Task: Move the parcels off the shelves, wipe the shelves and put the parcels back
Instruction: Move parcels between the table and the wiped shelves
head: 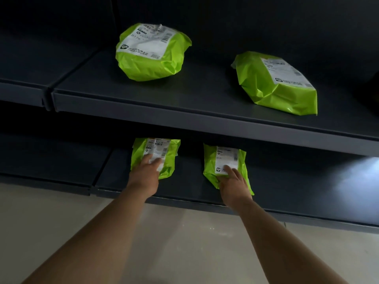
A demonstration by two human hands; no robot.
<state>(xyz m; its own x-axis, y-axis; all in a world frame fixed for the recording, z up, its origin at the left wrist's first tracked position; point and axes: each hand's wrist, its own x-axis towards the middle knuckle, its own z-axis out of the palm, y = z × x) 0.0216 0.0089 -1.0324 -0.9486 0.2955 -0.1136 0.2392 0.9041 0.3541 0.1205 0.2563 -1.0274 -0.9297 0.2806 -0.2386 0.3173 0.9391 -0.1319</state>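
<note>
well, both small parcels lie on the lower shelf [287,187]: l parcel [164,148] further back, r parcel [211,160] nearer the front w/ one corner close to the lip. l hand [146,173] lies on top of the l parcel, fingers stretched flat over its label. r hand [233,183] lies on the r parcel the same way, fingers spread. no curl round either bag that i can see, and the thumbs are partly hidden, so prob resting not gripping.

risks: the wrap looks glossy, so a flat palm may skid over it instead of dragging it. if the r parcel is pulled w/o a real hold it could tip over the lip to the floor [164,242]. working two at once means less control of each. the upper shelf [205,95] overhangs the hands, so lifting too early could knock knuckles or a bag on its front edge. two big parcels [151,56] sit up there, well apart, and a hard bump might shift them. light is poor, so edges are hard to judge.
</note>
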